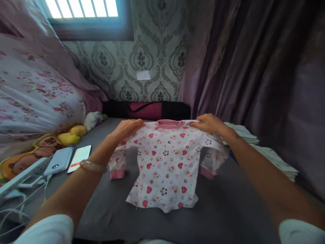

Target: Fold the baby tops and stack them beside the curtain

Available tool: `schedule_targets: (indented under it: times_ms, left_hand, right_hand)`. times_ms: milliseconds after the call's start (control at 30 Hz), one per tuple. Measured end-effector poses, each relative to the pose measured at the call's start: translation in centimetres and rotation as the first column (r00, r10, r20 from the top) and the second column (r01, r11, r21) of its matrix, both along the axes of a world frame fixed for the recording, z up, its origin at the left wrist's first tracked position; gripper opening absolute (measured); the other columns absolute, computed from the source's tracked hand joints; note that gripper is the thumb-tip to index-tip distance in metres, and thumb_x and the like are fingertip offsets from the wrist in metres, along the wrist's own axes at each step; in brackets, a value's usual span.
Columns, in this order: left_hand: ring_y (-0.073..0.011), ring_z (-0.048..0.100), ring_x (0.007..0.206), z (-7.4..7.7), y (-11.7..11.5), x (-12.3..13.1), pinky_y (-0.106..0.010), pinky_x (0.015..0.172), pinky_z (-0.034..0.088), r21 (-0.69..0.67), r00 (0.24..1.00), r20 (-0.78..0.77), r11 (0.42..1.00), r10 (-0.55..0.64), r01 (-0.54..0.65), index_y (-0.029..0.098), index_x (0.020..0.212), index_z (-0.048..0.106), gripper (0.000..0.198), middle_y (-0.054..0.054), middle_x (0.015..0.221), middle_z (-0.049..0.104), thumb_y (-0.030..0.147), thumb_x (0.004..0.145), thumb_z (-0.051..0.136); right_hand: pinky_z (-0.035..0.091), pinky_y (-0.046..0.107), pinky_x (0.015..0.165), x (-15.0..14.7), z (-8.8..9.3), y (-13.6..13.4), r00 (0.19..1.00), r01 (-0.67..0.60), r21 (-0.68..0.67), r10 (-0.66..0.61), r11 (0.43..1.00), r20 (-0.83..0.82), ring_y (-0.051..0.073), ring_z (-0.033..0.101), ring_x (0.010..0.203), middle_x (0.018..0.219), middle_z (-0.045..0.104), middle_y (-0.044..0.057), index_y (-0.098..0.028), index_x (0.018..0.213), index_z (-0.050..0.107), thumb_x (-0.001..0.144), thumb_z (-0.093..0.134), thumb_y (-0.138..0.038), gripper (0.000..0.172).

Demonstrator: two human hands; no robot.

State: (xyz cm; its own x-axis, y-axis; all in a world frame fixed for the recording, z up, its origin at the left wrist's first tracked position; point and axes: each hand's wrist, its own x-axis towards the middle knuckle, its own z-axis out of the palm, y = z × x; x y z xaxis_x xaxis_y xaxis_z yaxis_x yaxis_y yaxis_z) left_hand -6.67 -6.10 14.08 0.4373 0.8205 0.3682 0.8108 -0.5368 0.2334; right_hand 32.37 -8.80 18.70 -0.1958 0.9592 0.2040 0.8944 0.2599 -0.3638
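A small long-sleeved shirt (pixel 166 162), white with red hearts and flowers, hangs spread between my hands over the grey bed sheet (pixel 106 206). Its collar (pixel 170 124) and cuffs are pink. My left hand (pixel 130 126) grips the shoulder on the left, fingers closed over the cloth. On the other side, my right hand (pixel 208 123) pinches the opposite shoulder near the collar. Both sleeves droop down beside the body of the shirt. Whether the hem rests on the sheet I cannot tell.
Folded white cloths (pixel 275 161) are stacked at the right. To the left lie a phone (pixel 80 158), a white power bank (pixel 59 160), a power strip (pixel 30 174) with cables, and plush toys (pixel 69 135). A black and dark red bag (pixel 146 110) lies along the wall.
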Motion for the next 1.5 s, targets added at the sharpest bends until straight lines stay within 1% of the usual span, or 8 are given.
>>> schedule_targets:
  times_ms: [100, 167, 367, 633, 833, 1133, 1367, 1500]
  left_hand:
    - [-0.0239, 0.063, 0.083, -5.0, 2.5, 0.9, -0.031, 0.071, 0.040, -0.079, 0.992, -0.117, 0.995, 0.047, -0.056, 0.024, 0.099, 0.065, 0.039, -0.007, 0.094, 0.069, 0.051, 0.095, 0.037]
    - [-0.0235, 0.064, 0.084, -7.6, 3.7, 1.5, -0.030, 0.071, 0.041, -0.115, 0.984, -0.160, 0.989, 0.077, -0.096, 0.024, 0.100, 0.063, 0.037, -0.007, 0.094, 0.069, 0.047, 0.097, 0.035]
    - [-0.0227, 0.067, 0.094, -11.7, 6.2, 2.8, -0.028, 0.073, 0.044, -0.117, 0.935, -0.329, 0.977, 0.133, -0.180, 0.024, 0.114, 0.058, 0.039, -0.010, 0.109, 0.068, 0.040, 0.102, 0.025]
    - [-0.0240, 0.068, 0.094, -13.0, 8.8, 3.4, -0.029, 0.073, 0.046, -0.146, 0.892, -0.412, 0.953, 0.187, -0.267, 0.022, 0.115, 0.061, 0.045, -0.011, 0.110, 0.067, 0.043, 0.103, 0.023]
    - [-0.0271, 0.067, 0.094, -12.9, 11.7, 3.6, -0.032, 0.075, 0.047, -0.141, 0.883, -0.425, 0.949, 0.198, -0.281, 0.020, 0.117, 0.061, 0.047, -0.013, 0.109, 0.067, 0.043, 0.103, 0.023]
    - [-0.0279, 0.067, 0.094, -14.3, 15.4, 4.0, -0.035, 0.079, 0.048, -0.179, 0.889, -0.404, 0.935, 0.214, -0.306, 0.020, 0.116, 0.064, 0.045, -0.015, 0.110, 0.065, 0.043, 0.101, 0.028]
    - [-0.0249, 0.061, 0.111, -14.1, 16.3, 5.4, -0.033, 0.092, 0.045, -0.236, 0.972, -0.205, 0.958, 0.115, -0.163, 0.022, 0.125, 0.061, 0.035, -0.011, 0.120, 0.065, 0.028, 0.094, 0.045]
    - [-0.0256, 0.061, 0.111, -14.6, 17.2, 7.8, -0.034, 0.091, 0.045, -0.300, 0.989, -0.143, 0.950, 0.045, -0.087, 0.020, 0.123, 0.063, 0.035, -0.011, 0.119, 0.067, 0.031, 0.093, 0.048]
  right_hand:
    - [0.045, 0.040, 0.071, -0.3, -5.4, 2.3, 0.968, 0.089, 0.002, -0.087, 0.996, 0.234, 0.029, 0.066, 0.088, 0.088, 0.072, 0.010, -0.029, 0.071, 0.063, 0.086, 0.040, -0.075, 0.054]
    - [0.046, 0.040, 0.075, -0.7, -8.4, 3.2, 0.957, 0.120, -0.019, -0.111, 0.993, 0.269, 0.031, 0.066, 0.096, 0.096, 0.073, 0.013, -0.026, 0.082, 0.068, 0.091, 0.039, -0.069, 0.052]
    - [0.046, 0.040, 0.083, -1.1, -13.9, 5.4, 0.933, 0.195, -0.038, -0.174, 0.980, 0.314, 0.033, 0.066, 0.102, 0.104, 0.072, 0.017, -0.018, 0.101, 0.072, 0.097, 0.038, -0.058, 0.052]
    - [0.046, 0.039, 0.087, -1.2, -16.4, 8.4, 0.931, 0.201, -0.116, -0.153, 0.973, 0.332, 0.032, 0.065, 0.106, 0.108, 0.071, 0.017, -0.017, 0.110, 0.072, 0.097, 0.037, -0.060, 0.056]
    - [0.048, 0.037, 0.084, -1.3, -17.2, 11.2, 0.933, 0.213, -0.124, -0.164, 0.969, 0.319, 0.031, 0.066, 0.103, 0.107, 0.072, 0.019, -0.015, 0.107, 0.073, 0.096, 0.043, -0.058, 0.054]
    - [0.047, 0.034, 0.084, -1.1, -18.4, 14.3, 0.935, 0.214, -0.140, -0.161, 0.967, 0.316, 0.029, 0.066, 0.105, 0.109, 0.071, 0.017, -0.016, 0.111, 0.070, 0.097, 0.042, -0.056, 0.051]
    - [0.042, 0.036, 0.099, -1.9, -19.1, 16.2, 0.977, 0.025, -0.055, -0.013, 0.998, 0.212, 0.027, 0.056, 0.117, 0.127, 0.063, 0.013, -0.018, 0.125, 0.063, 0.095, 0.051, -0.038, 0.037]
    - [0.041, 0.033, 0.101, -3.8, -19.8, 17.0, 0.990, -0.039, -0.079, 0.049, 0.996, 0.132, 0.023, 0.056, 0.118, 0.128, 0.064, 0.009, -0.023, 0.125, 0.063, 0.099, 0.043, -0.029, 0.033]
